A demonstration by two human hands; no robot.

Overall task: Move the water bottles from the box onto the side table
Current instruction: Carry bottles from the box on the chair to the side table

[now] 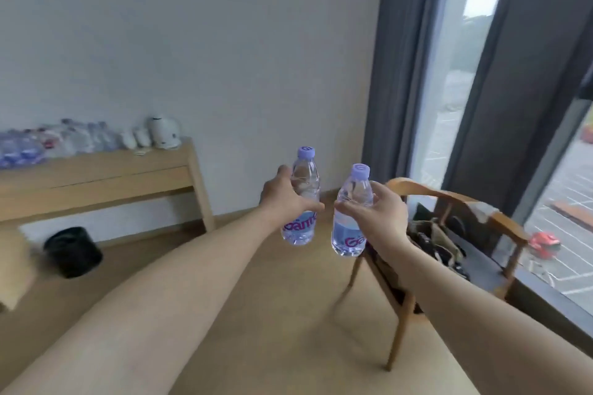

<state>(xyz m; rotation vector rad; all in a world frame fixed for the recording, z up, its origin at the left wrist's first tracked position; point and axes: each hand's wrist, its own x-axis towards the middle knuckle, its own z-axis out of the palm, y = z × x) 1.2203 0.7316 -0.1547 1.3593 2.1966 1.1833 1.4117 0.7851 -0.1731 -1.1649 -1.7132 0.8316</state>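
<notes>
Each hand is wrapped around a full bottle at mid-body, upright in the air: left hand [285, 194] on the left bottle [303, 199], right hand [378, 208] on the right bottle [351, 212]. They're probably heavyish, with thin slick plastic, so the waist grip looks sensible. The side table [106, 179] sits well off to the left, already crowded with bottles; a chair [449, 221] is just right of the hands.

Open floor ahead, crowded counter top

The long pale wooden counter [96, 170] carries blurred clear plastic bottles [48, 143] toward its left end and a white kettle [163, 133] near its right end; a wooden armchair [449, 218] blocks the right, a black bin [73, 252] sits underneath.
</notes>
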